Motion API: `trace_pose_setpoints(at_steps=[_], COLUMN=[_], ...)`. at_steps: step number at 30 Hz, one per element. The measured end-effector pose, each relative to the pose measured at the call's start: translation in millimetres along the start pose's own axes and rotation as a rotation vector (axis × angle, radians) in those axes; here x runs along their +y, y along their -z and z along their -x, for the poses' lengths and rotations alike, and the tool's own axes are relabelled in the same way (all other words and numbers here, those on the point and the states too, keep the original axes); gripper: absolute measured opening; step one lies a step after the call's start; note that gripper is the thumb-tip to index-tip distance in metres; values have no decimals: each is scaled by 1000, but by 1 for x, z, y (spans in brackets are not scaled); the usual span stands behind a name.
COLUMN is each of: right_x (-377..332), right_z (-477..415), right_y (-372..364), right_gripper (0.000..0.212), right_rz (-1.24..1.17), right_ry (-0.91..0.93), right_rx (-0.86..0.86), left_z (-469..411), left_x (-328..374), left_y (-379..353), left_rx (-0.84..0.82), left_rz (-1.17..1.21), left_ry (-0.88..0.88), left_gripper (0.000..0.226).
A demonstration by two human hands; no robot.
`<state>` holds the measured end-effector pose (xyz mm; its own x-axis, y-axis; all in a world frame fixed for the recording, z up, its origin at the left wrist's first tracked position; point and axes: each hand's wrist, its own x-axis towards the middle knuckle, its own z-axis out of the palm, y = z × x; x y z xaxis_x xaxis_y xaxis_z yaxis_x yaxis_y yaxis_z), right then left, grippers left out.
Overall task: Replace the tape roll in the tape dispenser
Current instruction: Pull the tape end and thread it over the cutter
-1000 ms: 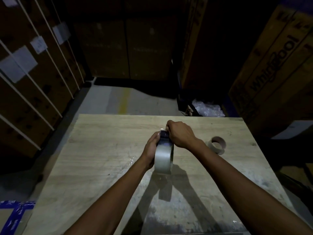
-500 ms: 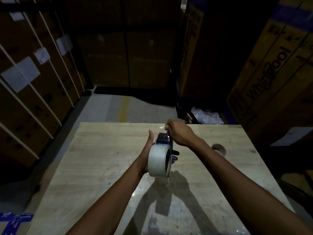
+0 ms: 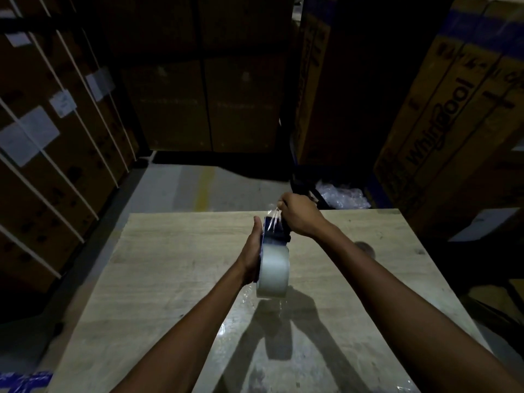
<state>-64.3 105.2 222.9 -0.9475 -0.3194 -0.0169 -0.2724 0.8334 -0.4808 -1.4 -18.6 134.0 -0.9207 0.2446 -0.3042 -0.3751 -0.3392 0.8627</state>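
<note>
Left hand holds dispenser; right hand pinches tape.

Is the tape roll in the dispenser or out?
In: the tape roll sits in the blue dispenser; the right hand pinches its tape end beyond it.

Dim warehouse, stacked appliance cartons, wooden table
</note>
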Motion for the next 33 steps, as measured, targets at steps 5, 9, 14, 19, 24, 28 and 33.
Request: trace_pose_setpoints(at_steps=[5, 9, 14, 19, 24, 28, 33], right_x=[-2, -3, -1, -3, 0, 7, 14], right_z=[2, 3, 6, 9, 11, 10, 9], right_y=[6, 10, 17, 23, 22, 23, 21], right_gripper=[26, 28, 21, 16, 21, 19, 12], right_rz=[-48, -106, -289, -440, -476, -505, -562], right_ry=[-16, -32, -85, -154, -177, -272, -395], right_rx=[8, -38, -117, -226, -285, -382, -458], left_z=[4, 9, 12, 14, 12, 9, 1], left_x=[2, 2, 5, 11, 13, 16, 15], left_y=[-5, -7, -9, -12, -14, -18, -21], left_rx=[16, 13, 0, -20, -11, -9, -1], left_rz=[-41, -23, -43, -57, -82, -83, -125], left_ry=[-37, -38, -52, -73, -76, -73, -21], left_gripper=[94, 94, 93, 94, 93, 91, 87])
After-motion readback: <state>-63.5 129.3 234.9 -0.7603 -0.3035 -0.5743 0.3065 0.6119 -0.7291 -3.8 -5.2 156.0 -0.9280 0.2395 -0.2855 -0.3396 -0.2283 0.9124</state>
